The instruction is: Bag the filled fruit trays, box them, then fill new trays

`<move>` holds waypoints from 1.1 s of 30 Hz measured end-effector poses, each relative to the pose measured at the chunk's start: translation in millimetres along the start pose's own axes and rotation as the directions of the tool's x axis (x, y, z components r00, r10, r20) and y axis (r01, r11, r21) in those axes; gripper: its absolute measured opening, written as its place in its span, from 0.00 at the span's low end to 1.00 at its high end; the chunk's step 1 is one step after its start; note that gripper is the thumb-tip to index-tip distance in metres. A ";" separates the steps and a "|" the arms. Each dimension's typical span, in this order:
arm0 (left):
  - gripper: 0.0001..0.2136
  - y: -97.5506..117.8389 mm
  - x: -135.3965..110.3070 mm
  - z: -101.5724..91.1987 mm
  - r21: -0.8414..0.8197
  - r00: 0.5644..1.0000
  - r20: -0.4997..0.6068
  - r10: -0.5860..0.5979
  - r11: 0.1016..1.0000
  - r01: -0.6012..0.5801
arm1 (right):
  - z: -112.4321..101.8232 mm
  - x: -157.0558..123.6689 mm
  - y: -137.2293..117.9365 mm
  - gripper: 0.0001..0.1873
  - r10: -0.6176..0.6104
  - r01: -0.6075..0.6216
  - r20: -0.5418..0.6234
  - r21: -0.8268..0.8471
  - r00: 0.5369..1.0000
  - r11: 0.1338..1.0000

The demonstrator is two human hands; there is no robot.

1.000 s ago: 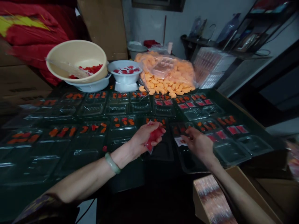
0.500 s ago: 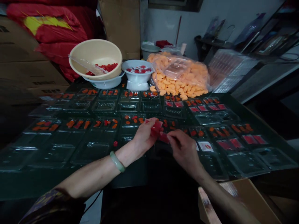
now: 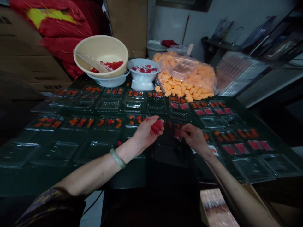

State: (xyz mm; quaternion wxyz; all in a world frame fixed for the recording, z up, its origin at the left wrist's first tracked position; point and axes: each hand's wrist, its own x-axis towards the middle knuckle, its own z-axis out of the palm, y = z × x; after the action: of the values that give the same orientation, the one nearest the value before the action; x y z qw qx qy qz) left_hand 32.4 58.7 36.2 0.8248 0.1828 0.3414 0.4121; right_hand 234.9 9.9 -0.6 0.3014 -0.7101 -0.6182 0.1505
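Observation:
My left hand [image 3: 145,134], a green bangle at its wrist, is closed around a bunch of small red packets [image 3: 156,126] above the middle of the table. To its right, my right hand [image 3: 194,136] pinches a single red packet [image 3: 178,135] between thumb and fingertips, over a dark tray. Clear plastic trays [image 3: 93,150] lie in rows around both hands, with orange and red pieces [image 3: 81,121] in their upper compartments. On the right, several trays also hold pairs of red packets [image 3: 260,145]. A white card [image 3: 214,150] shows partly behind my right wrist.
At the back stand a cream basin [image 3: 100,47] with red pieces, a small white bowl [image 3: 143,75] and a plastic bag of orange pieces [image 3: 196,74]. Stacked clear trays [image 3: 239,72] lean at the back right. An open carton [image 3: 219,205] sits below the table edge.
My right hand has moved right, away from my left hand, carrying one red packet. My left hand stays nearly in place with its bunch. The view has shifted slightly.

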 end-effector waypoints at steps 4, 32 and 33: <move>0.05 0.3 0.1 1.0 -0.016 1.000 -0.027 0.000 1.000 0.000 | -2.9 -7.1 -2.0 0.05 0.075 -0.085 -0.142 -0.068 0.987 0.994; 0.07 -8.9 -1.1 12.1 -0.223 0.995 -0.082 -0.053 0.974 0.034 | 12.9 -14.0 -95.9 0.09 -0.497 0.435 0.007 -0.493 0.868 0.753; 0.08 -8.5 -1.3 10.9 -0.214 0.995 -0.075 -0.069 0.975 0.051 | 14.8 -12.1 -93.9 0.09 -0.527 0.454 0.023 -0.540 0.849 0.708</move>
State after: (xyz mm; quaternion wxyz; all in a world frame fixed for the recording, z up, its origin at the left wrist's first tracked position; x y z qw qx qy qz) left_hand 44.4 52.4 39.4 0.8369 0.0662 0.3345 0.4282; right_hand 149.9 6.8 43.8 0.1645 -0.5826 -0.7801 -0.1579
